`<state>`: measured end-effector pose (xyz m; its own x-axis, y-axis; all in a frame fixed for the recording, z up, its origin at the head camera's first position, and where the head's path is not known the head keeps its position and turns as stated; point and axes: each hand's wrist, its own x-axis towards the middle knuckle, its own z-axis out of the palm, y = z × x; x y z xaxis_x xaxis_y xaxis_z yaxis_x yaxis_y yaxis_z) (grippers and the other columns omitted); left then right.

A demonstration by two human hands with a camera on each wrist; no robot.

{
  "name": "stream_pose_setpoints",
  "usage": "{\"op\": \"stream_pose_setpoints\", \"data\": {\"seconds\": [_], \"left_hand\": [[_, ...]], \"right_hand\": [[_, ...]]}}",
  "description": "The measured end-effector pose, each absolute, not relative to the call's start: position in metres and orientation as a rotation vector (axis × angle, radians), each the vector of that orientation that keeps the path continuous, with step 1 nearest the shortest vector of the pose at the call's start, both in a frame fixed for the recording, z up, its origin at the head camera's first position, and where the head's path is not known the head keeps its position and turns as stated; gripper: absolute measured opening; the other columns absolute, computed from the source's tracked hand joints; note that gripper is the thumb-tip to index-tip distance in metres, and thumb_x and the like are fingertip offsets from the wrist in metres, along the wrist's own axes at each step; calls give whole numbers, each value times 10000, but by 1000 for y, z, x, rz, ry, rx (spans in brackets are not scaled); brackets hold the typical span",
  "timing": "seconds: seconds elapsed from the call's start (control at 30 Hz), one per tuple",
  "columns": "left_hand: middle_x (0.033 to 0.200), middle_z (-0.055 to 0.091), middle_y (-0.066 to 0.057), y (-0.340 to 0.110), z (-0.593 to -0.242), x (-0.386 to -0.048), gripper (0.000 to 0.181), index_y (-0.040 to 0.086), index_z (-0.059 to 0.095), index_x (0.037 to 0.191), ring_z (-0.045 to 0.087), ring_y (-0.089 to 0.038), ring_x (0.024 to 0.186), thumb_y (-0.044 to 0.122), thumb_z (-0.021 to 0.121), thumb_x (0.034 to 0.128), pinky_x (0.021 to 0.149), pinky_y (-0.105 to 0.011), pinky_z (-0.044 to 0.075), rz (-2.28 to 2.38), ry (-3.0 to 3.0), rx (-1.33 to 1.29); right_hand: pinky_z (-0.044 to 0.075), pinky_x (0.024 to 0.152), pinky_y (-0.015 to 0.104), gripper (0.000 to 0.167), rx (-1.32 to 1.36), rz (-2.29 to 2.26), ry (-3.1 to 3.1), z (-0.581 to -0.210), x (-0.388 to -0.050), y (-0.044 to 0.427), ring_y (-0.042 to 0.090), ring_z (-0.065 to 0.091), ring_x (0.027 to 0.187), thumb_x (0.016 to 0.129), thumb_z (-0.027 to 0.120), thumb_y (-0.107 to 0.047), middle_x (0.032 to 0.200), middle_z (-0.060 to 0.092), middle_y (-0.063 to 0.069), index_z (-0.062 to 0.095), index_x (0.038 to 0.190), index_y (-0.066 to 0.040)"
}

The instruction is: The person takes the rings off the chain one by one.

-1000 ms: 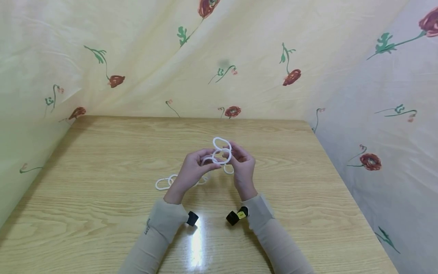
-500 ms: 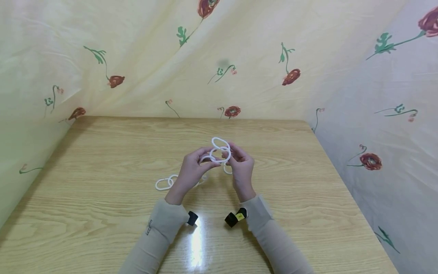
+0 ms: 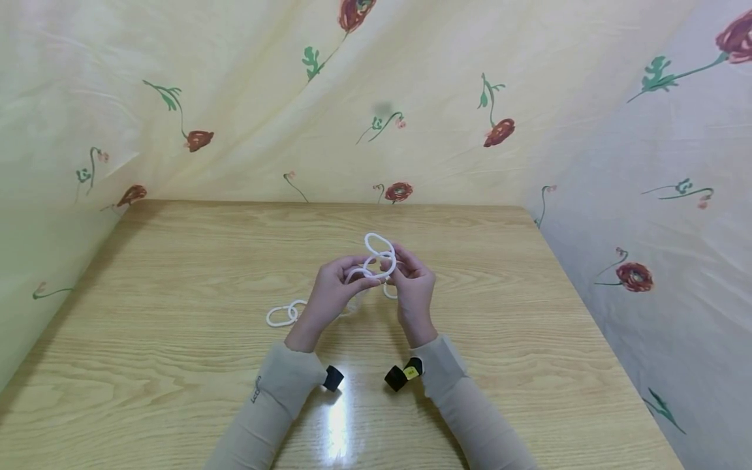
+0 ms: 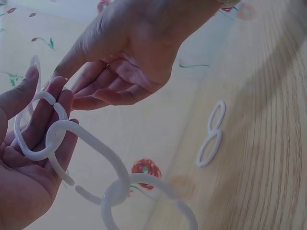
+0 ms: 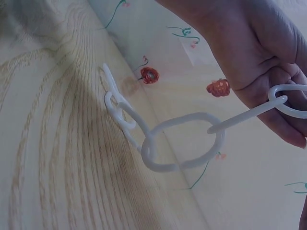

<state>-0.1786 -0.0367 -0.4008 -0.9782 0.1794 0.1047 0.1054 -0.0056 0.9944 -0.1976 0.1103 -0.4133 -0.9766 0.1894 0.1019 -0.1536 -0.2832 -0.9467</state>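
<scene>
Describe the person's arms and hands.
The left hand and right hand are bare. The left sleeve and right sleeve are pale beige; the left bears small dark lettering, unreadable here. A black blocky device sits at each wrist, the right one with a yellow label.

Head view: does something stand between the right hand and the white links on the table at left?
Yes: in this view, the left hand stands between the right hand and the white links, partly hiding them.

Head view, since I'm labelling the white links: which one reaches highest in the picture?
The top link, an oval loop rising above both the left hand and the right hand. Every other visible link sits lower there.
</scene>
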Motion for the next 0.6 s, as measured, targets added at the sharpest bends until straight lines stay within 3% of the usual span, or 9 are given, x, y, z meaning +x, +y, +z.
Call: {"op": "stream_pose_setpoints", "data": {"seconds": [0.27, 0.6], "left_hand": [[1117, 694, -222, -37, -399, -178, 359, -27, 628, 1207, 673, -17, 858, 64, 708, 870, 772, -190, 572, 2176, 2119, 318], [1072, 705, -224, -45, -396, -180, 411, -29, 613, 1233, 682, -20, 851, 43, 727, 846, 776, -166, 567, 2183, 2194, 305]], "right_hand": [[528, 538, 140, 349, -42, 2382, -1682, -414, -199, 111, 37, 640, 664, 859, 654, 84, 870, 712, -52, 611, 1205, 107], [527, 567, 165, 356, -2, 2185, -1854, -416, -208, 126, 13, 650, 732, 822, 732, 3, 848, 727, -137, 664, 1170, 37]]}}
